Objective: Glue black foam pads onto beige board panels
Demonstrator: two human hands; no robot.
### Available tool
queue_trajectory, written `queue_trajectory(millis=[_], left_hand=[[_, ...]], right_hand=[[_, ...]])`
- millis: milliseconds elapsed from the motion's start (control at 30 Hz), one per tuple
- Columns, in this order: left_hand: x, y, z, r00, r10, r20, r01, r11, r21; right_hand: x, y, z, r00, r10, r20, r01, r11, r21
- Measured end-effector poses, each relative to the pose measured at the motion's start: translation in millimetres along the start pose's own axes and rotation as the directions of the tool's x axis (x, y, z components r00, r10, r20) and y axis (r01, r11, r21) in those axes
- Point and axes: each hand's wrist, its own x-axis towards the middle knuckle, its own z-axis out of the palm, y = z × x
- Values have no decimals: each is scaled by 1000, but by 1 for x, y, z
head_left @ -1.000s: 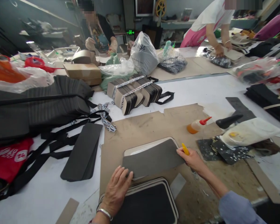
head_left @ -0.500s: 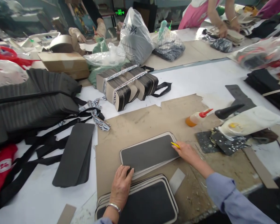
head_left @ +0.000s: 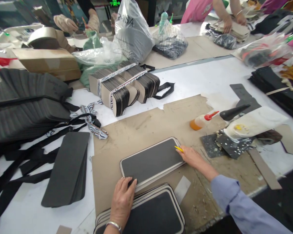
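Observation:
A grey rounded rectangular panel [head_left: 151, 159] with a beige border and dark edge lies on brown cardboard, with a pale layer showing under its front side. At its near left corner sits my left hand [head_left: 123, 200], fingers bent over the edge. Something small and dark shows between its thumb and forefinger, too little to name. My right hand [head_left: 189, 156] is closed around a thin yellow stick [head_left: 178, 149] at the panel's right end; the rest of the stick is hidden in the fingers. Nearer me, partly under my left forearm, is a stack of similar bordered panels [head_left: 158, 211].
Plain dark panels [head_left: 65, 169] lie left beside black straps. Strapped bundles [head_left: 127, 87] stand behind. On the right are a red-tipped bottle [head_left: 197, 123], a white container [head_left: 256, 122] and stained black pieces [head_left: 234, 146]. Co-workers' hands [head_left: 65, 24] work across the table.
The whole view has shifted slightly, so most things sit further left. Both hands keep nearly the same places on the panel, and the yellow stick stays in my right hand.

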Motion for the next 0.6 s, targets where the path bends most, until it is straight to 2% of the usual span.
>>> queue_trajectory(millis=[267,467,600], left_hand=[[3,3,-1,998,-55,-4,55,997,-54],[4,6,-1,992,-124,20,125,988,-90],[2,5,-2,994,-111,12,112,988,-105]], right_hand=[[4,5,4,999,-53,13,53,998,-24],[16,19,19,995,-92,-48,89,994,-69],[19,21,23,991,-118,-65,111,989,-93]])
